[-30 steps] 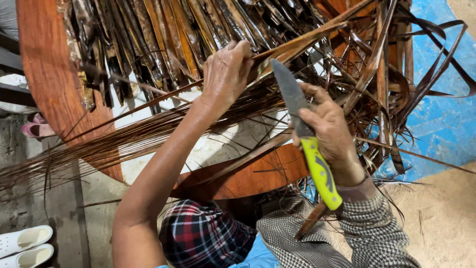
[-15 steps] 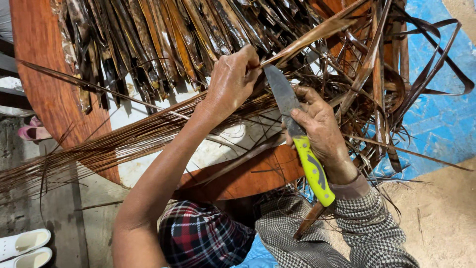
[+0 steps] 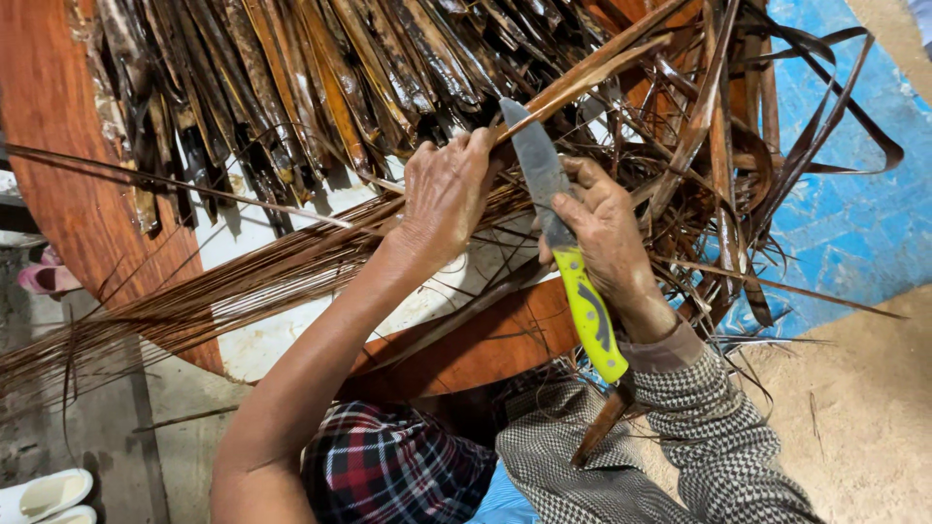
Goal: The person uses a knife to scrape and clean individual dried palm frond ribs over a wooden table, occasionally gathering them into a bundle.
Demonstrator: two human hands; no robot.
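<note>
A long dry brown leaf strip [image 3: 582, 82] runs from the middle of the frame up toward the upper right. The left hand [image 3: 447, 199] grips its lower end, with the fingers [image 3: 456, 155] curled tight around it. The knife [image 3: 563, 252] stands just beside that hand, a little right of the middle of the frame. Its grey blade points up, and the tip touches the strip right next to the left fingers. The right hand [image 3: 607, 238] holds the knife where the blade meets the yellow-green handle. Its fingers are closed around the knife, and the thumb lies along the blade. The handle sticks out below the hand toward the lower right.

Under both hands lies a bundle of thin brown sticks [image 3: 194, 301]. It reaches from the middle of the frame out to the left edge. Across the top of the frame hang many dark dry leaves [image 3: 291, 87] in a row. More curled brown strips [image 3: 767, 165] pile up on the right. All this rests on a round table [image 3: 58, 194] with a red-brown rim and a white middle. A blue sheet [image 3: 854, 223] shows on the far right. White shoes [image 3: 44, 495] sit on the floor in the lower left corner.
</note>
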